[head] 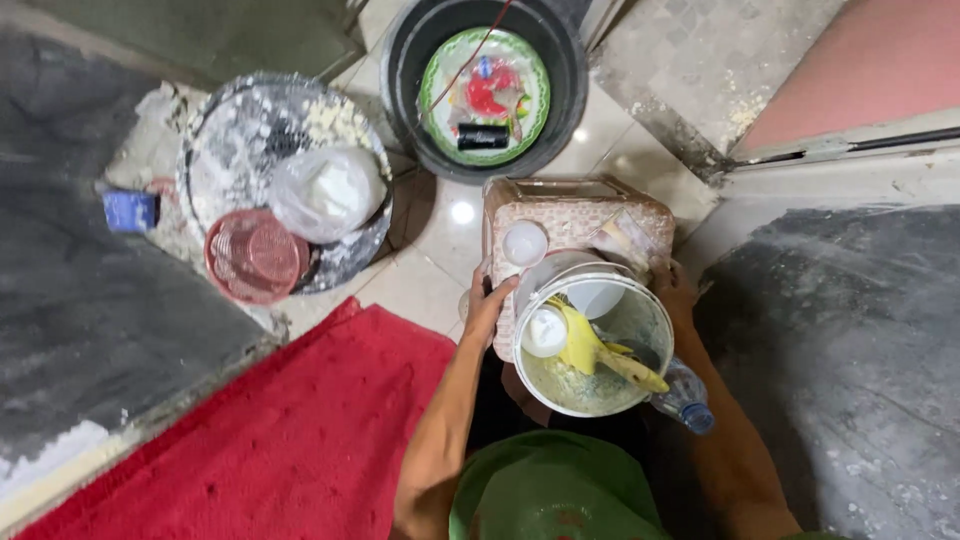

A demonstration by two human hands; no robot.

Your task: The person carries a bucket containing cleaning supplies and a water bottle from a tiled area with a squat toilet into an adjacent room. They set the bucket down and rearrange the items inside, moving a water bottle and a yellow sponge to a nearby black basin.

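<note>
We looked straight down at a person carrying a load against their body. Their left hand pressed flat against the near side of a rectangular tan patterned plastic box, fingers wrapped at its edge — gripping it. Their right hand reached round the far side of the same box; we could not tell how its fingers were set, because the load hid them. On top of the box sat a round white plastic bucket, smeared inside with pale batter, holding a yellow plastic scoop and a small white lid. A clear plastic bottle with a blue cap was tucked under the right forearm. On the tiled floor ahead stood a black round tub with a green-rimmed patterned plate inside, and to its left a flour-dusted metal basin holding a white plastic bag and a red mesh basket. A red carpet lay below.
</note>
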